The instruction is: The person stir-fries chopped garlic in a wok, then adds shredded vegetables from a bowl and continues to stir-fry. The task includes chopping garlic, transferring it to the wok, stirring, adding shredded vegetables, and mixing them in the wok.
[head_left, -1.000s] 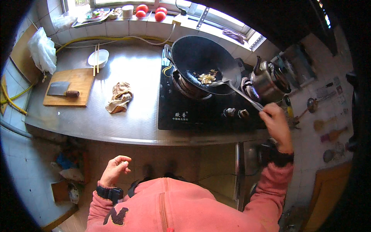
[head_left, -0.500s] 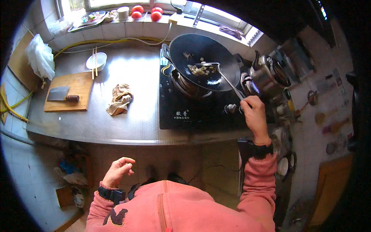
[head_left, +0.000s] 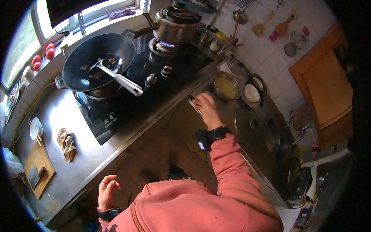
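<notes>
While the metal spatula (head_left: 118, 78) is left propped in the black wok (head_left: 92, 44), its handle laid out over the near right rim, the right hand (head_left: 208, 109) is held well apart from it, near the corner of the right-hand counter (head_left: 230, 110). Its fingers are loosely spread, and nothing is seen gripped in them; whether the counter is touched cannot be told. Just beyond that hand, a metal bowl (head_left: 217, 92) is filled with something pale yellow, with a small white bowl (head_left: 250, 91) set to its right. The left hand (head_left: 108, 190) is held half-curled, nothing visible in it, off the near edge of the left counter (head_left: 79, 170), where a crumpled cloth (head_left: 67, 144) is laid.
</notes>
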Tool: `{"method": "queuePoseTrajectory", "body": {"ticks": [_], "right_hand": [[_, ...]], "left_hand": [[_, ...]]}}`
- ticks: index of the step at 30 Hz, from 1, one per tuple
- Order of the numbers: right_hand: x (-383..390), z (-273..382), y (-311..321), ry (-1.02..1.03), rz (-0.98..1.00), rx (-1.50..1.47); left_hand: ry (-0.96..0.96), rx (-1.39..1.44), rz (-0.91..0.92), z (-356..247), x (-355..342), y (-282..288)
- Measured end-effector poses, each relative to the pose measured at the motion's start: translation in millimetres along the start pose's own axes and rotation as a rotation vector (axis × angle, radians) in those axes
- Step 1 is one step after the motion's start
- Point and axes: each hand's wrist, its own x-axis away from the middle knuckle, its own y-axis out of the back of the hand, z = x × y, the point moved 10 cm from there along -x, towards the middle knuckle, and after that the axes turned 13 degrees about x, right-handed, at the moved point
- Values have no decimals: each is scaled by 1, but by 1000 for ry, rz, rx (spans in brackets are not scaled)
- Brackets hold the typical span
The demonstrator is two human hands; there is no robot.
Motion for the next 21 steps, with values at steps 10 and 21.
{"method": "queuePoseTrajectory", "body": {"ticks": [10,21], "right_hand": [[-101,-137,225,-373,-263,-577],[-117,-101,228,-195,-131,-360]], "left_hand": [[30,-163,2,14,-26,-97],[42,-284,33,31,-47,-198]]}}
